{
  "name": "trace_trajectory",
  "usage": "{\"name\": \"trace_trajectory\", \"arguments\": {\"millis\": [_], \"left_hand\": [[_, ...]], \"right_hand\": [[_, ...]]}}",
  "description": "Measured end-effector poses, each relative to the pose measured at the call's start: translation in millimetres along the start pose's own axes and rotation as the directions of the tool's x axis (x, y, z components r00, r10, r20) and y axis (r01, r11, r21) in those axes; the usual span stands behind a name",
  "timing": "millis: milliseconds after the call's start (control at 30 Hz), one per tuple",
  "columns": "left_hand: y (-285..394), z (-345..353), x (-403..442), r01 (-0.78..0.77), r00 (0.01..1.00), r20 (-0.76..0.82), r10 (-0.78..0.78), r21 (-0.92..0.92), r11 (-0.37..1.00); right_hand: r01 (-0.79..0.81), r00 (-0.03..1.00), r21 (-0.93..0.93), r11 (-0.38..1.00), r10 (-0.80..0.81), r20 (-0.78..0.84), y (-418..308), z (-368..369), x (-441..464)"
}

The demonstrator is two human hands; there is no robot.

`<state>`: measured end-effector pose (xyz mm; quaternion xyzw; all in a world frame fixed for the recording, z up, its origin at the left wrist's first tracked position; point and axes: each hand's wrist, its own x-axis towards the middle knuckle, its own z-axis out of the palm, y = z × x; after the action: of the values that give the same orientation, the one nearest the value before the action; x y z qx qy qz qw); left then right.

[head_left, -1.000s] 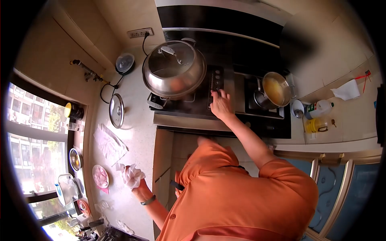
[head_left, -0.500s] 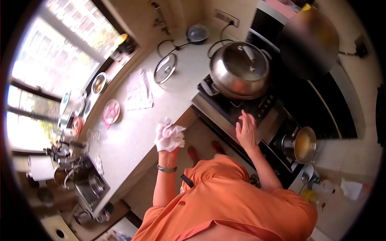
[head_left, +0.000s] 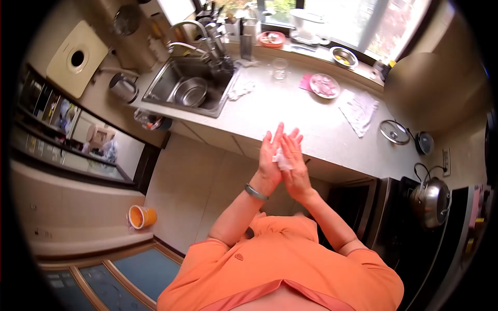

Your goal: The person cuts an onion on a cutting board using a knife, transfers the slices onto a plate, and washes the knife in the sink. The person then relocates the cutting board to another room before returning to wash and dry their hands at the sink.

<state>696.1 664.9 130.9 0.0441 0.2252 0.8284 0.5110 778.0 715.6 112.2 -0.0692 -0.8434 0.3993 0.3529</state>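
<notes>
My left hand [head_left: 268,168] and my right hand [head_left: 297,173] are pressed together in front of the counter edge, fingers stretched out. Between the palms is a crumpled white paper towel [head_left: 281,160], mostly hidden by the hands. Beyond my fingertips lies the pale counter [head_left: 254,116]. On it a plate of pale pink slices [head_left: 324,85] overlaps a pink sheet [head_left: 306,83]. To the right of the plate a white cloth [head_left: 359,114] is spread out.
At left is a sink [head_left: 155,96] with a metal bowl [head_left: 191,92] inside. A glass lid [head_left: 394,132] lies at the counter's right end. The steel pot [head_left: 434,203] stands on the cooktop at far right. An orange bin [head_left: 142,217] sits on the floor.
My view has turned left, from the stove toward the sink. My right hand has come from near the cooktop to meet my left hand, and the paper towel is now between both palms.
</notes>
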Motion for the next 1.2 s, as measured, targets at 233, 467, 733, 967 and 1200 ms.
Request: {"name": "trace_trajectory", "arguments": {"millis": [233,467,733,967,1200], "left_hand": [[165,-127,-40,-0.333,0.911,0.213,0.352,-0.124,0.935],[283,-138,-25,-0.368,0.927,-0.031,0.374,0.115,0.923],[433,-230,-3,-0.262,0.896,-0.29,0.336,0.265,0.928],[528,-306,-20,-0.255,0.838,-0.418,0.35,0.267,0.929],[581,-358,-5,-0.179,0.852,-0.464,0.243,0.177,0.968]], "right_hand": [[-0.026,0.961,0.077,0.997,0.003,0.277,-28,186,105],[-0.44,0.896,0.665,0.604,0.346,0.278,9,314,198],[-0.665,0.739,0.464,0.585,0.426,0.522,132,389,408],[-0.669,0.741,0.312,0.675,0.57,0.356,198,444,472],[-0.647,0.762,0.281,0.709,0.591,0.264,207,474,488]]}}
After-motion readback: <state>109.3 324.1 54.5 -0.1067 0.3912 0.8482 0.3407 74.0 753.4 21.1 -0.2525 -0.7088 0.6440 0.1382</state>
